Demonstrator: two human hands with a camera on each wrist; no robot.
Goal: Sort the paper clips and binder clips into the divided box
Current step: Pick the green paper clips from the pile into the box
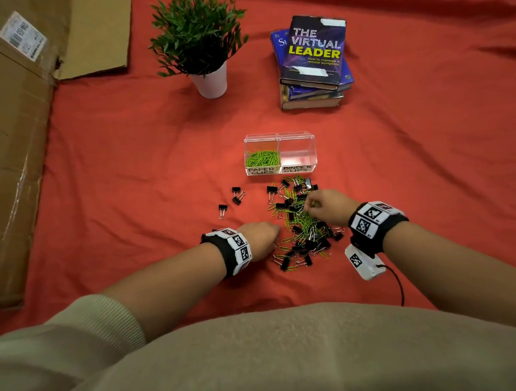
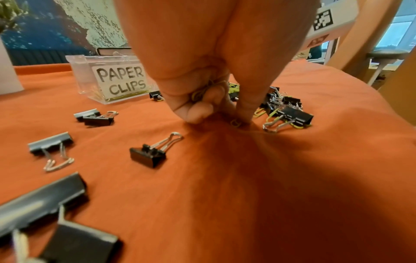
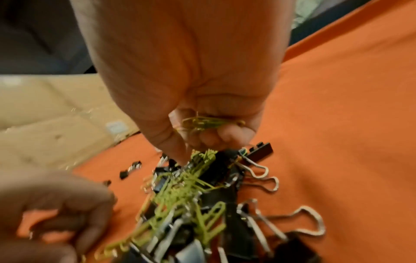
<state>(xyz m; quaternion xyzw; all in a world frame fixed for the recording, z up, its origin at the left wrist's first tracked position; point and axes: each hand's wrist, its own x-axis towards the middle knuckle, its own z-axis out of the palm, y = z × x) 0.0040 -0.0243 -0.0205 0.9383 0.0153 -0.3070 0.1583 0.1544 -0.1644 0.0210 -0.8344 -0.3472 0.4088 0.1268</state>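
A clear divided box (image 1: 279, 136) stands on the red cloth, its left cell full of green paper clips (image 1: 262, 158), its right cell labelled BINDER CLIPS bare. In front lies a mixed pile (image 1: 303, 223) of green paper clips and black binder clips. My left hand (image 1: 263, 239) sits at the pile's left edge, curled round green paper clips (image 2: 199, 94) in the palm, with a fingertip (image 2: 244, 115) pressing on one on the cloth. My right hand (image 1: 325, 205) hovers over the pile's top, holding a bunch of green paper clips (image 3: 202, 122) in curled fingers.
Loose binder clips (image 1: 237, 194) lie left of the pile. A potted plant (image 1: 200, 47) and a stack of books (image 1: 313, 63) stand behind the box. Flattened cardboard (image 1: 14, 123) covers the left side.
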